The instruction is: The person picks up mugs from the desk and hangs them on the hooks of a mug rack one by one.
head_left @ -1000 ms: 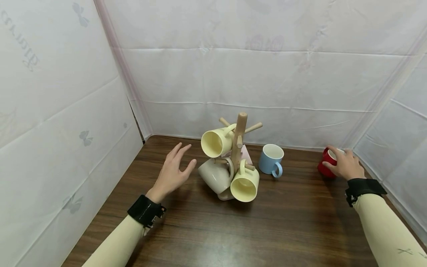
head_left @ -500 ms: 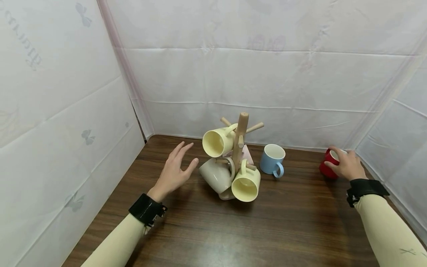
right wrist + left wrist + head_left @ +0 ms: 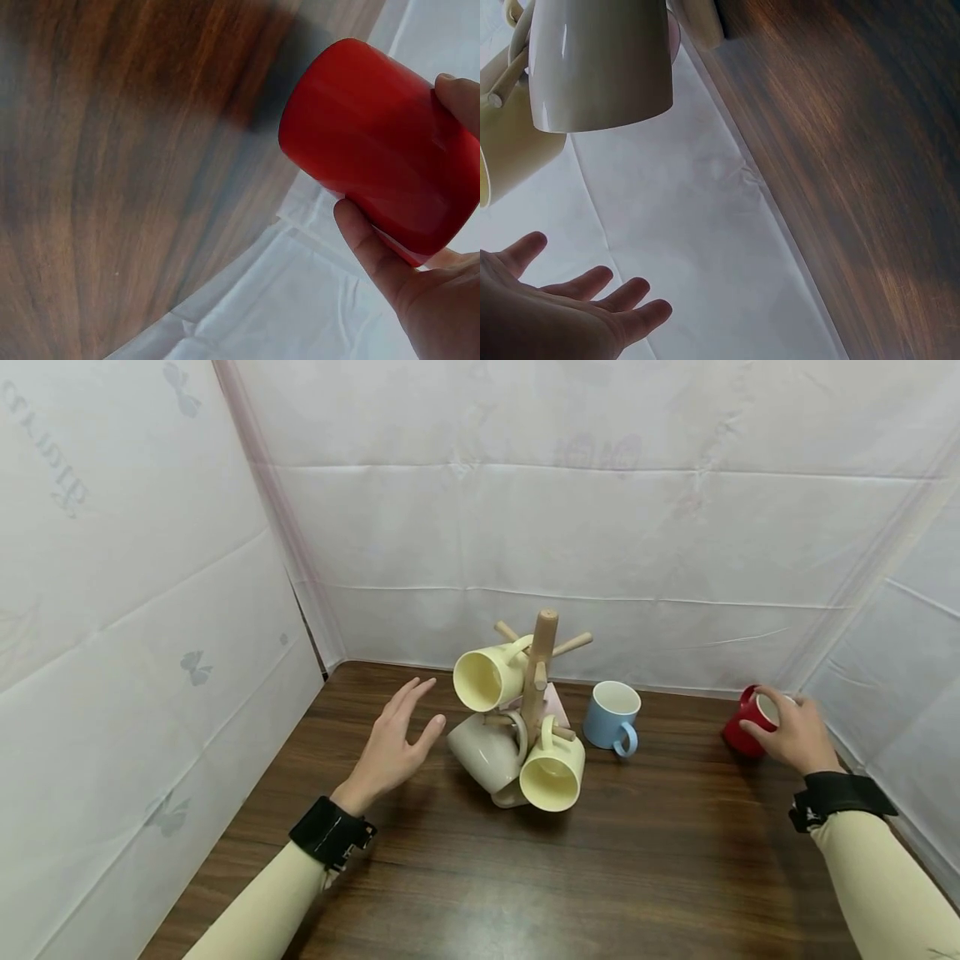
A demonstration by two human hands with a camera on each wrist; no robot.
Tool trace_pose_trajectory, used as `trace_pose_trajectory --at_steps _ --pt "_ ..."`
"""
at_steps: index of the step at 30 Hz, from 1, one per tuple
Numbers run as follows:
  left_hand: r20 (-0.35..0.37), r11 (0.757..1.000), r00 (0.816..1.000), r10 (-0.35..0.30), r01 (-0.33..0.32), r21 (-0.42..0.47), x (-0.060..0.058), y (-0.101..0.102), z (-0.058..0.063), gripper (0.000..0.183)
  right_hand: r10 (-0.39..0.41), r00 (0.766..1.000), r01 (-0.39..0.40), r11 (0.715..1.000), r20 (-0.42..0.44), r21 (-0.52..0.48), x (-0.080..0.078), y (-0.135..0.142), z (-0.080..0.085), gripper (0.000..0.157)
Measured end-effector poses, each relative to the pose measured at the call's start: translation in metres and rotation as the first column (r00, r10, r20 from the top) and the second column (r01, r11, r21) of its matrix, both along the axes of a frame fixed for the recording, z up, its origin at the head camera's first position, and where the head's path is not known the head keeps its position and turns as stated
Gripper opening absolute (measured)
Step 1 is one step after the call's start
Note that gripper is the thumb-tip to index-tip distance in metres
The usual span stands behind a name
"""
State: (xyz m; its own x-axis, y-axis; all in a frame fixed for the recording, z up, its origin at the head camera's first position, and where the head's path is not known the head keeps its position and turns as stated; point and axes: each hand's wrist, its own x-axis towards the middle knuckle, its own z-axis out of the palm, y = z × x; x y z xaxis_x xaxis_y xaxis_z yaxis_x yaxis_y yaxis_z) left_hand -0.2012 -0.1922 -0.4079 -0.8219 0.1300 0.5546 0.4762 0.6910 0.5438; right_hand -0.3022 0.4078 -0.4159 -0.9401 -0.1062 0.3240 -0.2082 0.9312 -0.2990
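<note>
At the far right my right hand [image 3: 802,735] grips a red mug [image 3: 738,732] near its rim. The right wrist view has the thumb and fingers on opposite sides of the red mug [image 3: 375,142], its base toward the table. My left hand [image 3: 390,743] is spread, holding nothing, left of a wooden mug tree [image 3: 534,702]. From the tree's pegs hang an upper yellow mug [image 3: 512,672], a lower yellow mug [image 3: 574,760] and an off-white mug [image 3: 480,756]. In the left wrist view, the off-white mug [image 3: 604,67] is above the spread fingers [image 3: 630,294].
A light blue mug [image 3: 598,722] stands upright right of the tree, its handle toward me. Something pink [image 3: 557,706] is partly hidden behind the tree. White sheeting [image 3: 570,543] hangs along the back and both sides of the dark wooden table [image 3: 637,868].
My right hand has shifted slightly right with the red mug, which now leans a little more. My left hand and the mugs on the tree look unchanged.
</note>
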Motion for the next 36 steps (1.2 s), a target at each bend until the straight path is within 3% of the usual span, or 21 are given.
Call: trace_pose_trajectory --at_steps 6,11,25,36 --pt "-0.037 0.999 0.999 -0.034 0.034 0.007 0.0 0.004 0.001 0.058 -0.02 0.997 0.013 0.996 -0.076 -0.084 0.012 -0.005 0.01 0.067" --pt "-0.069 0.996 0.994 -0.086 0.087 0.018 0.001 0.007 0.005 0.059 -0.001 0.984 -0.026 0.988 -0.18 -0.15 0.021 -0.018 0.02 0.069" --pt "-0.092 0.991 0.987 -0.13 0.133 0.031 0.004 0.013 0.008 0.061 0.049 0.899 -0.157 0.964 -0.434 -0.216 0.041 -0.062 0.054 0.071" --pt "-0.109 0.987 0.983 -0.151 0.155 0.031 0.008 0.017 0.008 0.062 0.117 0.859 -0.256 0.941 -0.498 -0.221 0.057 -0.088 0.07 0.073"
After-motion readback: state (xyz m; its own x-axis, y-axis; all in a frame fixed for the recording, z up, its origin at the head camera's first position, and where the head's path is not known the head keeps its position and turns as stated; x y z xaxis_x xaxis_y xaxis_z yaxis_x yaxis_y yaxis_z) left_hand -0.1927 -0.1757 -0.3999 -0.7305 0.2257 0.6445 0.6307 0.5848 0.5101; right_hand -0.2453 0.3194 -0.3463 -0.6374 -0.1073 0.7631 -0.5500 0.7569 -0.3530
